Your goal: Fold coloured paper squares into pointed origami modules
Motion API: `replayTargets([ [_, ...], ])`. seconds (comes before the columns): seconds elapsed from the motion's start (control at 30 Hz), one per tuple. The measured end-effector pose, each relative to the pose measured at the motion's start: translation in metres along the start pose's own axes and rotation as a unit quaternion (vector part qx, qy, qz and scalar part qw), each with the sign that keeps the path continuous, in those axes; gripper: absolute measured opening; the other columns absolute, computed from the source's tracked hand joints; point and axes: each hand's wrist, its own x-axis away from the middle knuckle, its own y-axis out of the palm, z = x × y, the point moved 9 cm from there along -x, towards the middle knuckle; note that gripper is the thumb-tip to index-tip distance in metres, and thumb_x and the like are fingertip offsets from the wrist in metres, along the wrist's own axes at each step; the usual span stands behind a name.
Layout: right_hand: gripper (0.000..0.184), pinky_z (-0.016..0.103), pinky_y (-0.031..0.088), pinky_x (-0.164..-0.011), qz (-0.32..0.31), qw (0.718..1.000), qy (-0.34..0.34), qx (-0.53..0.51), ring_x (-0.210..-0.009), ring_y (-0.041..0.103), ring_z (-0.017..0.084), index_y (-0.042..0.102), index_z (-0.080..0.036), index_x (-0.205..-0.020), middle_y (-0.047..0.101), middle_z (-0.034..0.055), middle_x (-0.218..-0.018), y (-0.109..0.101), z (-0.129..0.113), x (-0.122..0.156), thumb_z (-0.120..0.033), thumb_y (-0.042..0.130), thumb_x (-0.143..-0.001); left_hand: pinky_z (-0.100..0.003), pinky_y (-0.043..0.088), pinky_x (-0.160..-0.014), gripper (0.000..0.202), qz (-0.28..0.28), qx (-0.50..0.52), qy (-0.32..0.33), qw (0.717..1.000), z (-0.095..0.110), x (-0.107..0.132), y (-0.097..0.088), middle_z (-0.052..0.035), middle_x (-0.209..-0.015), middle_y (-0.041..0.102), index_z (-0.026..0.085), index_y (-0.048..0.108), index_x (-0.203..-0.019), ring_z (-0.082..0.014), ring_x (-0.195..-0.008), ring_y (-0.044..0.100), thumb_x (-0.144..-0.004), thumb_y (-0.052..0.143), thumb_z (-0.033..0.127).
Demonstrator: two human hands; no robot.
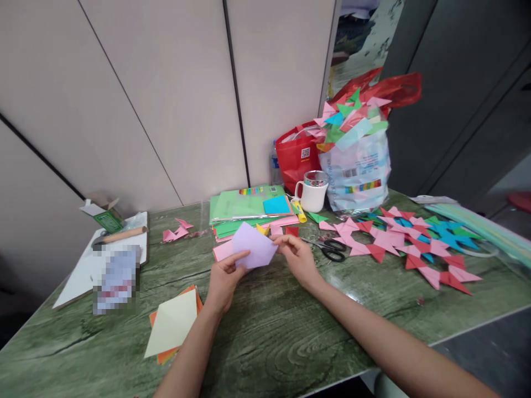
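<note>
A sheet of lavender origami paper (254,246) is held up over the table between both hands, with one corner folded in at the right. My left hand (224,276) pinches its lower left edge, thumb and fingers closed on the paper. At the right corner, my right hand (297,257) grips the same sheet between thumb and fingertips. Just behind the sheet lie a pink paper (223,251) and small yellow and red folded pieces. Black-handled scissors (333,250) rest to the right of my right hand.
Square papers (172,323) lie near my left forearm. Folded paper stars (390,239) spread across the right side. Behind stand a green paper stack (232,205), a white mug (314,197), a red bag (295,160) and a stuffed plastic bag (359,171). A white board (78,279) bears a hammer-like tool (120,236).
</note>
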Motion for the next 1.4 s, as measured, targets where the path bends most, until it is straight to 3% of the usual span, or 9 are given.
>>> replayTargets([
  [0.13,0.010,0.029,0.046,-0.071,-0.008,0.999,-0.013,0.052,-0.089,0.059,0.020,0.061,-0.017,-0.075,0.064,0.0080,-0.099,0.000,-0.002,0.000,-0.022,0.053,-0.073,-0.029,0.048,-0.073,0.026,-0.008,-0.046,0.003,0.999,0.002,0.000,0.001,-0.0083,-0.086,0.071,0.014,0.073,-0.079,-0.0202,-0.081,0.062,-0.054,0.070,0.012],
  [0.3,0.013,0.023,0.040,-0.053,-0.079,0.989,0.000,0.125,-0.061,0.056,0.014,0.067,-0.017,-0.073,0.066,0.0026,-0.073,0.013,0.005,0.003,-0.020,0.055,-0.070,-0.029,0.049,-0.074,0.038,0.004,-0.016,0.028,0.999,0.010,0.002,0.000,-0.0090,-0.099,0.068,0.016,0.069,-0.097,-0.0208,-0.088,0.061,-0.059,0.071,0.017],
  [0.4,0.014,0.025,0.043,-0.058,-0.080,0.991,0.002,0.111,-0.066,0.057,0.015,0.068,-0.017,-0.075,0.068,0.0032,-0.075,0.015,0.006,0.004,-0.020,0.056,-0.069,-0.028,0.049,-0.075,0.046,0.010,0.038,0.049,0.998,0.016,0.003,0.001,-0.0077,-0.111,0.064,0.021,0.062,-0.109,-0.0198,-0.095,0.058,-0.063,0.069,0.019],
  [0.5,0.013,0.028,0.045,-0.066,-0.048,0.995,0.000,0.083,-0.075,0.059,0.018,0.068,-0.017,-0.076,0.068,0.0045,-0.079,0.011,0.005,0.005,-0.021,0.058,-0.069,-0.026,0.047,-0.077,0.049,-0.019,0.082,0.047,0.995,0.016,0.005,0.009,-0.0072,-0.121,0.057,0.022,0.060,-0.112,-0.0193,-0.100,0.056,-0.064,0.070,0.019],
  [0.67,0.014,0.030,0.046,-0.069,-0.045,0.996,-0.008,0.082,-0.077,0.059,0.019,0.068,-0.018,-0.079,0.068,0.0051,-0.080,0.011,0.002,0.006,-0.022,0.059,-0.070,-0.020,0.046,-0.069,0.045,-0.049,0.108,-0.012,0.993,0.000,0.008,0.020,-0.0063,-0.102,0.066,0.019,0.064,-0.107,-0.0120,-0.080,0.059,-0.062,0.072,0.019],
  [0.8,0.019,0.029,0.047,-0.067,-0.084,0.993,-0.007,0.087,-0.076,0.057,0.017,0.069,-0.019,-0.081,0.065,0.0042,-0.081,0.020,0.002,0.009,-0.018,0.053,-0.073,-0.019,0.046,-0.067,0.040,-0.030,0.141,-0.022,0.989,-0.003,0.004,0.014,-0.0048,-0.087,0.069,0.017,0.067,-0.100,-0.0109,-0.075,0.059,-0.060,0.073,0.017],
  [1.0,0.032,0.028,0.050,-0.070,-0.172,0.984,-0.006,0.035,-0.085,0.056,0.016,0.069,-0.022,-0.088,0.058,0.0038,-0.089,0.037,0.001,0.015,-0.009,0.046,-0.070,-0.023,0.047,-0.069,0.036,0.010,0.172,-0.005,0.985,0.003,-0.001,0.001,-0.0077,-0.094,0.068,0.016,0.069,-0.095,-0.0139,-0.080,0.061,-0.058,0.072,0.015],
  [1.17,0.020,0.029,0.049,-0.073,-0.217,0.974,0.001,0.058,-0.089,0.057,0.018,0.070,-0.021,-0.087,0.059,0.0050,-0.093,0.043,0.002,0.020,-0.016,0.062,-0.069,-0.026,0.046,-0.075,0.040,-0.021,0.156,-0.006,0.987,0.003,-0.001,0.006,-0.0085,-0.094,0.069,0.016,0.067,-0.099,-0.0170,-0.085,0.061,-0.060,0.072,0.014],
  [1.4,0.018,0.026,0.047,-0.064,-0.212,0.975,0.040,0.046,-0.082,0.058,0.018,0.069,-0.018,-0.073,0.059,0.0051,-0.094,0.042,0.007,0.019,-0.029,0.074,-0.059,-0.024,0.046,-0.073,0.043,-0.039,0.139,-0.008,0.989,0.001,0.000,0.007,-0.0074,-0.096,0.069,0.018,0.066,-0.102,-0.0153,-0.083,0.060,-0.060,0.072,0.016],
])
